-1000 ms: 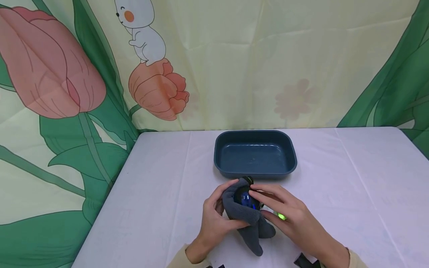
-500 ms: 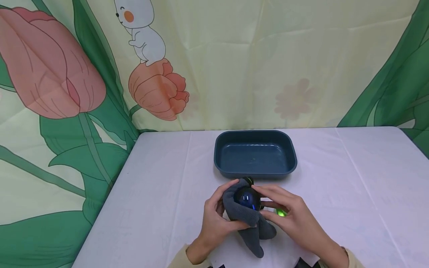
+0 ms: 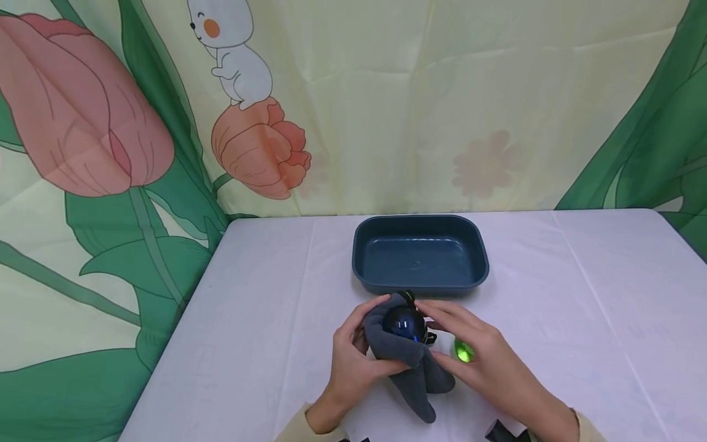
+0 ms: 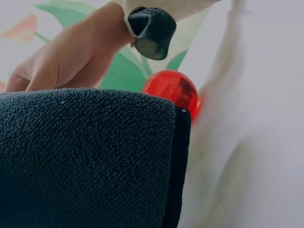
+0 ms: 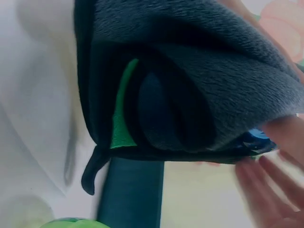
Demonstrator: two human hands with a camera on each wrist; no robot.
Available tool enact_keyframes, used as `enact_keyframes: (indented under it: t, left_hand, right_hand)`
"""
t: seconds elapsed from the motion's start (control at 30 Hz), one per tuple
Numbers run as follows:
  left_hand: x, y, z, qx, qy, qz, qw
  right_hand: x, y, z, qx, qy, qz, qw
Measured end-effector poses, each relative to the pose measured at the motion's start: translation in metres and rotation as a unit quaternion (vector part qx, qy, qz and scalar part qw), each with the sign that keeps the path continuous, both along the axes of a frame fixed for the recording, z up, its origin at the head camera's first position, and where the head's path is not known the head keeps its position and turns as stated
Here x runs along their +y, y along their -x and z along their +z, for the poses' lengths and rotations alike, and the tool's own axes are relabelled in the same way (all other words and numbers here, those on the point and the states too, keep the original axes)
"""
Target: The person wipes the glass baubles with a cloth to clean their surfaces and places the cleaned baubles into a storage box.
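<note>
- Status, left to right?
- Left hand [image 3: 353,362] holds grey cloth [image 3: 394,350], fingers curled round it, thumb in front. Left wrist cam also catches a red ball [image 4: 168,85] just past a cloth edge.
- Anything in the cloth?
- Yep, glossy dark blue ball [image 3: 405,323], in the fold, top exposed. Dark teal tray [image 3: 420,227] behind, on the white counter [image 3: 552,294].
- Right hand [image 3: 486,353]?
- Fingers nearly straight, thumb wide of them, tips by the cloth's right side. Can't tell contact. Green ball [image 3: 464,351] shows in that gap.
</note>
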State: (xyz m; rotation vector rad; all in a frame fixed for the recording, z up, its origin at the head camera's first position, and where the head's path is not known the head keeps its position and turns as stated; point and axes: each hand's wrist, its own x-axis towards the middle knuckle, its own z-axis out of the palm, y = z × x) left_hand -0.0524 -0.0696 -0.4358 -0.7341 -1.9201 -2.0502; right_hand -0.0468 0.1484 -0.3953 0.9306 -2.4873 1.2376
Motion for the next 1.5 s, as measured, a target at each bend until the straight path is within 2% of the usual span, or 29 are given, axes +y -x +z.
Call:
enact_keyframes:
  t: [0.17, 0.53, 0.83, 0.97, 1.17, 1.23, 1.33, 1.43, 1.5]
  left_hand:
    - [0.0006, -0.0008, -0.0005, -0.002, -0.002, -0.001, 1.0000]
    - [0.0026, -0.0036, -0.0005, -0.026, 0.005, -0.001, 0.9997]
    - [0.0038, -0.0034, -0.0026, -0.021, 0.005, -0.003, 0.9998]
    - [0.0043, -0.0038, -0.0021, -0.017, 0.010, 0.001, 0.9998]
    - [0.0061, -0.0043, -0.0016, -0.011, 0.026, 0.009, 0.9996]
    - [0.0065, -0.0049, -0.0004, -0.025, 0.026, 0.010, 0.9993]
    - [0.0067, -0.0057, 0.0025, -0.065, 0.018, 0.009, 0.9977]
    - [0.0061, -0.0061, 0.0046, -0.097, 0.008, 0.012, 0.9952]
    - [0.0055, -0.0060, 0.0051, -0.096, 0.007, 0.016, 0.9952]
  right_hand:
    - [-0.0022, -0.0002, -0.0007, 0.070, 0.017, 0.009, 0.9974]
    - [-0.0037, -0.0003, -0.0065, 0.083, 0.021, 0.008, 0.9963]
    - [-0.0055, -0.0032, -0.0052, 0.024, 0.047, -0.010, 0.9985]
    - [-0.0061, -0.0045, -0.0035, -0.049, 0.071, -0.011, 0.9962]
    - [-0.0038, -0.0047, 0.0002, -0.146, 0.080, 0.000, 0.9860]
    - [-0.0032, -0.0036, 0.0009, -0.173, 0.081, -0.001, 0.9815]
    - [-0.0029, -0.0017, 0.0013, -0.201, 0.086, 0.000, 0.9758]
    - [-0.0029, -0.0008, 0.0009, -0.196, 0.071, 0.004, 0.9780]
    - [-0.0029, -0.0011, 0.0015, -0.179, 0.046, 0.002, 0.9828]
